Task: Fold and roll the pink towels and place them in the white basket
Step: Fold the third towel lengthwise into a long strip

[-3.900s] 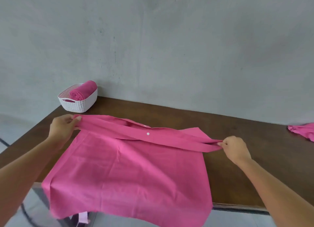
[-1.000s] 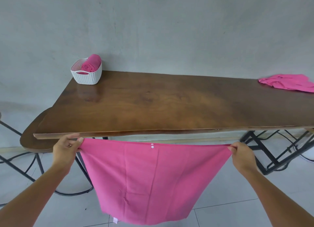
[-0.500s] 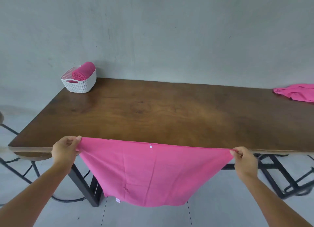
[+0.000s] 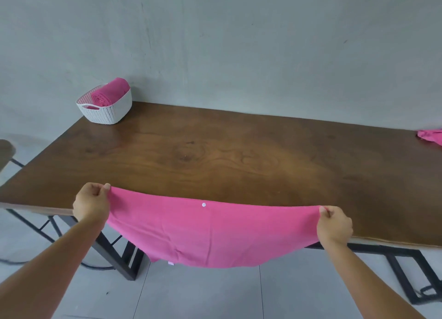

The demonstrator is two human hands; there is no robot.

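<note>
Pink towel (image 4: 210, 232), folded double by the look of it, hangs stretched between the two hands, and its top edge is the line that matters. That edge runs side to side from the left hand (image 4: 92, 205) to the right hand (image 4: 334, 225), roughly along the near edge of the wooden table (image 4: 239, 156), sagging a little in the middle where a small white snap (image 4: 203, 204) sits. Each hand pinches one top corner between thumb and curled fingers, the left fingers (image 4: 105, 187) set slightly further over the tabletop than the right fingers (image 4: 323, 210).

Everything else of the towel lies below the fingers. It drapes off the table edge toward the floor, with a small white tag (image 4: 171, 263) at its lowest hem. The bare wood lies just beyond the fingertips, so laying the cloth flat would seem to call for carrying both corners forward and away from the body, keeping the edge taut and square to the table.

Far beyond the left fingers stands the white basket (image 4: 105, 114), with one rolled pink towel (image 4: 110, 94) already in it, so the left hand is the nearer one. Well off beyond the right fingers lies a heap of unfolded pink cloth (image 4: 430, 135)
</note>
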